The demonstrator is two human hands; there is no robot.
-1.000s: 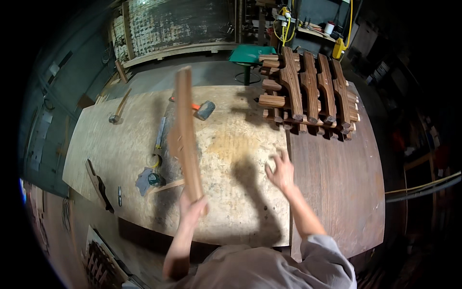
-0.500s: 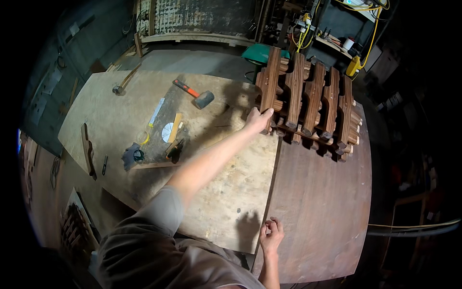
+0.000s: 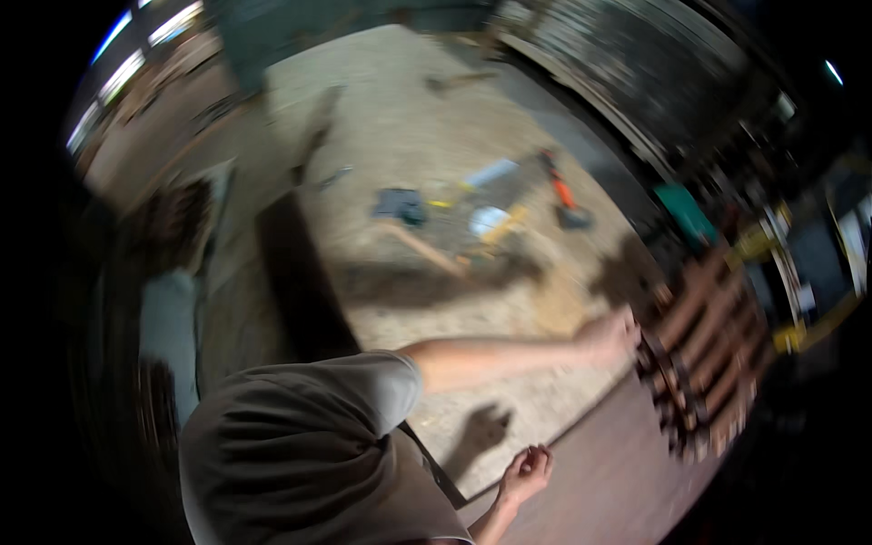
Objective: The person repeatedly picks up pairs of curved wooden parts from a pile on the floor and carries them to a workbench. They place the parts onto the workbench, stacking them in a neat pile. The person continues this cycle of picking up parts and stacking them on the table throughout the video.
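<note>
My left arm stretches to the right across the workbench. My left hand (image 3: 609, 338) is smeared by motion beside a stack of shaped dark wooden pieces (image 3: 713, 341). Whether its fingers touch or grip a piece cannot be made out. The pieces have curved sides and lie in layers, crossing one another, at the right end of the bench. Low in the picture, my right hand (image 3: 529, 474) hovers near the bench's front edge. Its fingers are loosely curled, with a gap to the thumb and nothing visible between them.
On the pale bench top (image 3: 381, 118) lie a mallet (image 3: 565, 195) with an orange-and-black handle, a hammer (image 3: 459, 82), a white disc (image 3: 489, 221), a dark cloth (image 3: 397, 203) and a wood strip (image 3: 422, 247). More dark wooden pieces (image 3: 173, 222) stand at the left.
The view has swung left, so bench and stack appear turned and farther right. My left hand was at the end of the stack's leftmost piece; now it is blurred. My right hand stays loosely curled.
</note>
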